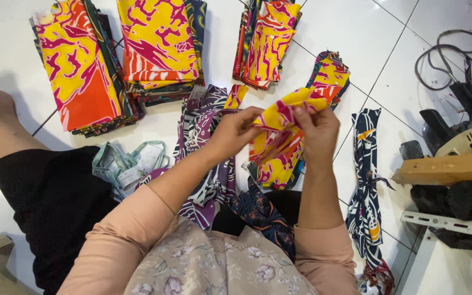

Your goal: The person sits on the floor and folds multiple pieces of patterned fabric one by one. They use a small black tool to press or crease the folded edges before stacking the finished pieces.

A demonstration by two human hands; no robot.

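- Plainly, both hands grip 1 yellow cloth [279,136], printed with magenta and red, held above the floor [6,49] in front of the person's lap.
- Risk, as a judgement: the cloth is bunched and hangs loose below the grip, so its lower end could slide out of line or catch on the purple cloth [206,142] lying just under it; a pinch this near the top edge gives little hold on the rest.
- Another risk: the blue strip [366,191] and the folded stacks lie close by, so a dropped piece could land among them and get mixed in.
- Left hand [236,131]: fingers closed on the cloth's left upper edge, wrist bent inward, forearm rising from the lower left in a peach sleeve.
- Right hand [318,131]: fingers curled over the top right edge, thumb side pinching, forearm nearly upright from the lap.
- Hands sit near each other, not touching, with cloth stretched between them.
- 3 folded stacks rest at the top: left stack [77,71], middle stack [157,46], right stack [266,41].
- Cables [449,57] and a wooden bar [449,168] lie at the right, well apart.
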